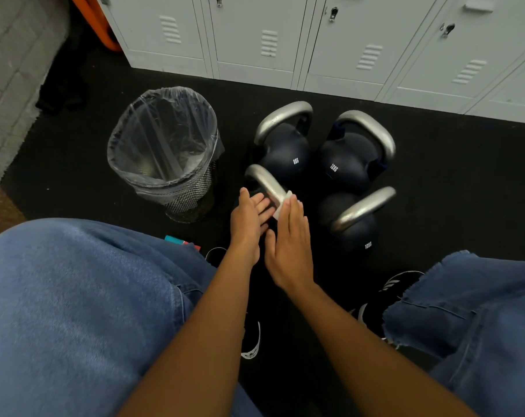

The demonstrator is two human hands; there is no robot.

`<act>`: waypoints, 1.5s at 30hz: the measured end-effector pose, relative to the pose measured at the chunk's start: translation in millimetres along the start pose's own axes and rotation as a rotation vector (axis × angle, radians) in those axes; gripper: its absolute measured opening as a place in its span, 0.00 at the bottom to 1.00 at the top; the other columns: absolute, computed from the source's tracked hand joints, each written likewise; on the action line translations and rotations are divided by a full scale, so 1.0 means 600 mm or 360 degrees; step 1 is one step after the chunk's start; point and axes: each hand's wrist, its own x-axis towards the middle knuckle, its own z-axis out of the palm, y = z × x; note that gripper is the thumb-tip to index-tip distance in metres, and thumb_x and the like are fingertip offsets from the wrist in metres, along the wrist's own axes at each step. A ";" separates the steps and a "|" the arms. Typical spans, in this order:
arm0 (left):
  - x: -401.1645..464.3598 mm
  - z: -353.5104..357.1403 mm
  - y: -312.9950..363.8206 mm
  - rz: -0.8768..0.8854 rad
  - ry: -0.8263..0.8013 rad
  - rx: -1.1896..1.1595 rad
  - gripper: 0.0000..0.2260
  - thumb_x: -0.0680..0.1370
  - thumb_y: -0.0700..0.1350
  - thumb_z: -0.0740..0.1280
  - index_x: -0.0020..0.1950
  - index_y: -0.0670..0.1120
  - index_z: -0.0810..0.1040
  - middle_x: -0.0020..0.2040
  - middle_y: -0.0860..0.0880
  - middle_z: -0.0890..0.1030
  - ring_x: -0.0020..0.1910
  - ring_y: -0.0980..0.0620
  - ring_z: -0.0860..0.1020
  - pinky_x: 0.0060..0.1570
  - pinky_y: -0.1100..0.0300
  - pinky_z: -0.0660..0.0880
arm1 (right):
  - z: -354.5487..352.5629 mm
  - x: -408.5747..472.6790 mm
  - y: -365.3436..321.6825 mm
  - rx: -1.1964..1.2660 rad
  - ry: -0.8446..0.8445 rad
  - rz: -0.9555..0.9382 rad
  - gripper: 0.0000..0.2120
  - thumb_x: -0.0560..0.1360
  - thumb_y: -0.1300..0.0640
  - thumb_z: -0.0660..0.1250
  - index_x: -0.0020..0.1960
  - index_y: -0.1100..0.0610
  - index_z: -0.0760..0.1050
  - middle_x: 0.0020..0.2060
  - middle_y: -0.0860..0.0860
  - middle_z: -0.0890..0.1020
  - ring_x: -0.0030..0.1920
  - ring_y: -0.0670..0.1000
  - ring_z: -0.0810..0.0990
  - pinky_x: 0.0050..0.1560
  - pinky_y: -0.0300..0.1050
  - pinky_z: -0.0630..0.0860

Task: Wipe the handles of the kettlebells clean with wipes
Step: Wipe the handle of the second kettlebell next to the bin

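— Steel-grey handle (267, 183), centre of the frame: why are both hands crowded onto that one?

— It belongs to the nearest kettlebell (256, 195), whose dark body is mostly hidden under the hands. The right hand (289, 236) lies over a white wipe (282, 204), fingers fairly straight, and presses it against the near end of the handle. The left hand (247, 222) is spread, fingers straight, reaching in beside the handle from the left; my guess is it steadies the bell so the wipe can rub without the weight rocking. Whether those fingers touch the metal I cannot tell.

— And the other three?

— They stand in a tight cluster on the black floor mat (435, 176): the 8 kg bell (285, 152) just above centre, the 12 kg bell (345, 164) to its right, and a third bell (354, 227) at centre right. Grouped close, every handle sits within reach of the seated person, whose denim-clad knees (74, 296) fill the lower corners.

— What about the bin?

— A mesh wastebasket (165, 155) stands centre left, just beside the bells, lined with a clear plastic bag (162, 115). Probably it waits there for spent wipes. I see nothing plainly lying in it, though creases and glare hide the bottom.

— Anything else?

— Grey lockers (315, 40) run across the top.
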 end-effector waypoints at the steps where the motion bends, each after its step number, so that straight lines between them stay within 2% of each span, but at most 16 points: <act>1: 0.000 0.002 0.001 -0.0005 -0.0001 -0.0010 0.27 0.86 0.59 0.49 0.74 0.44 0.74 0.68 0.46 0.80 0.62 0.51 0.80 0.69 0.51 0.71 | 0.000 -0.004 0.005 0.0062 0.0009 0.0058 0.35 0.84 0.51 0.53 0.84 0.58 0.40 0.84 0.52 0.46 0.83 0.47 0.41 0.83 0.51 0.43; 4: -0.001 0.004 0.001 0.0001 0.0000 -0.0027 0.27 0.86 0.59 0.49 0.73 0.44 0.74 0.68 0.48 0.80 0.60 0.53 0.81 0.70 0.49 0.71 | -0.014 0.016 0.006 0.0255 0.0034 0.0244 0.31 0.85 0.53 0.55 0.84 0.60 0.48 0.82 0.54 0.58 0.82 0.49 0.53 0.82 0.54 0.52; 6: 0.000 0.003 0.001 0.0004 0.0006 -0.0023 0.27 0.86 0.59 0.49 0.73 0.44 0.74 0.67 0.47 0.81 0.57 0.54 0.81 0.62 0.54 0.75 | -0.022 0.040 -0.003 0.0184 0.0052 0.0200 0.30 0.85 0.51 0.54 0.83 0.61 0.51 0.80 0.56 0.63 0.80 0.51 0.58 0.82 0.54 0.54; 8: 0.001 -0.003 -0.001 0.0010 -0.0002 -0.0015 0.27 0.86 0.59 0.50 0.73 0.43 0.75 0.67 0.46 0.81 0.56 0.55 0.81 0.55 0.59 0.75 | -0.022 0.057 -0.018 0.0041 0.0013 0.0096 0.32 0.84 0.48 0.50 0.83 0.61 0.50 0.81 0.56 0.60 0.82 0.54 0.55 0.82 0.55 0.52; 12: 0.004 -0.010 -0.004 0.0005 -0.0068 -0.0009 0.27 0.86 0.60 0.50 0.74 0.42 0.73 0.68 0.45 0.80 0.64 0.52 0.79 0.63 0.58 0.74 | -0.011 0.044 -0.030 -0.0291 -0.0100 -0.0072 0.36 0.82 0.42 0.39 0.84 0.59 0.41 0.84 0.54 0.43 0.83 0.52 0.37 0.83 0.51 0.40; 14: 0.004 -0.007 -0.002 -0.0011 -0.0076 -0.0021 0.27 0.86 0.59 0.50 0.75 0.43 0.72 0.69 0.45 0.79 0.66 0.50 0.78 0.56 0.61 0.74 | -0.011 0.025 -0.020 -0.0335 -0.0083 -0.0145 0.35 0.82 0.43 0.40 0.84 0.58 0.41 0.84 0.53 0.41 0.83 0.49 0.35 0.82 0.49 0.39; 20: 0.009 0.000 -0.003 0.0012 -0.0056 -0.0031 0.26 0.86 0.60 0.50 0.72 0.47 0.75 0.68 0.50 0.80 0.55 0.56 0.80 0.53 0.59 0.73 | -0.021 0.040 -0.007 0.0054 -0.0036 0.0070 0.33 0.83 0.45 0.46 0.84 0.60 0.49 0.83 0.53 0.54 0.83 0.48 0.49 0.83 0.51 0.49; 22: 0.009 -0.003 -0.005 0.0017 -0.0048 -0.0013 0.26 0.86 0.60 0.49 0.72 0.47 0.76 0.67 0.50 0.80 0.55 0.57 0.80 0.52 0.59 0.74 | -0.030 0.065 -0.011 -0.0013 -0.0063 0.0026 0.31 0.85 0.47 0.47 0.83 0.61 0.53 0.82 0.55 0.59 0.82 0.50 0.54 0.82 0.53 0.53; 23: 0.011 -0.004 -0.007 0.0017 -0.0049 -0.0008 0.26 0.86 0.60 0.49 0.71 0.47 0.77 0.67 0.49 0.81 0.56 0.57 0.80 0.57 0.57 0.75 | -0.032 0.076 -0.013 -0.0072 -0.0079 -0.0013 0.30 0.85 0.48 0.48 0.83 0.61 0.54 0.82 0.56 0.59 0.82 0.51 0.56 0.82 0.54 0.54; 25: 0.010 -0.005 -0.009 0.0019 -0.0045 0.0005 0.26 0.86 0.61 0.50 0.69 0.48 0.79 0.64 0.48 0.83 0.60 0.54 0.80 0.68 0.52 0.73 | -0.031 0.089 -0.019 -0.0184 -0.0142 -0.0064 0.29 0.86 0.49 0.49 0.83 0.62 0.52 0.82 0.57 0.57 0.83 0.53 0.54 0.82 0.54 0.52; 27: 0.013 -0.007 -0.013 -0.0008 -0.0066 0.0021 0.26 0.85 0.62 0.49 0.65 0.51 0.82 0.59 0.49 0.85 0.61 0.53 0.81 0.70 0.51 0.72 | -0.029 0.091 -0.024 -0.0301 -0.0225 -0.0124 0.31 0.86 0.46 0.45 0.84 0.61 0.48 0.84 0.56 0.51 0.84 0.53 0.47 0.83 0.50 0.46; 31: 0.013 -0.008 -0.015 -0.0072 -0.0109 -0.0001 0.28 0.86 0.60 0.45 0.56 0.52 0.83 0.48 0.54 0.87 0.54 0.58 0.82 0.66 0.57 0.73 | -0.040 0.059 -0.011 -0.0455 -0.0272 -0.0333 0.33 0.83 0.43 0.40 0.84 0.58 0.46 0.84 0.53 0.45 0.83 0.49 0.40 0.83 0.50 0.43; 36: 0.022 -0.005 -0.013 -0.0107 -0.0067 -0.0053 0.29 0.85 0.63 0.47 0.70 0.47 0.78 0.56 0.52 0.85 0.57 0.55 0.80 0.65 0.54 0.72 | -0.045 0.061 -0.009 -0.0267 -0.0217 -0.0160 0.33 0.84 0.44 0.43 0.84 0.59 0.49 0.84 0.54 0.52 0.83 0.49 0.47 0.83 0.52 0.50; 38: 0.023 -0.005 -0.015 -0.0115 -0.0054 -0.0105 0.27 0.85 0.63 0.49 0.65 0.50 0.82 0.57 0.48 0.86 0.59 0.52 0.81 0.68 0.51 0.73 | -0.043 0.088 -0.027 -0.0251 -0.0227 -0.0077 0.32 0.85 0.44 0.45 0.83 0.60 0.50 0.83 0.55 0.55 0.83 0.51 0.52 0.83 0.53 0.52; 41: 0.019 -0.004 -0.011 -0.0161 -0.0038 -0.0228 0.24 0.85 0.63 0.52 0.51 0.53 0.84 0.49 0.48 0.87 0.55 0.50 0.83 0.63 0.51 0.77 | -0.039 0.124 -0.050 -0.0353 -0.0297 -0.0078 0.31 0.86 0.45 0.47 0.83 0.61 0.50 0.83 0.57 0.55 0.83 0.54 0.52 0.82 0.52 0.50; 45: 0.022 -0.005 -0.006 -0.0170 -0.0117 -0.0338 0.26 0.85 0.63 0.50 0.56 0.51 0.84 0.49 0.49 0.88 0.55 0.51 0.84 0.62 0.54 0.76 | -0.040 0.115 -0.054 -0.0592 -0.0403 -0.0282 0.38 0.81 0.40 0.34 0.84 0.61 0.48 0.84 0.56 0.48 0.84 0.54 0.44 0.83 0.51 0.45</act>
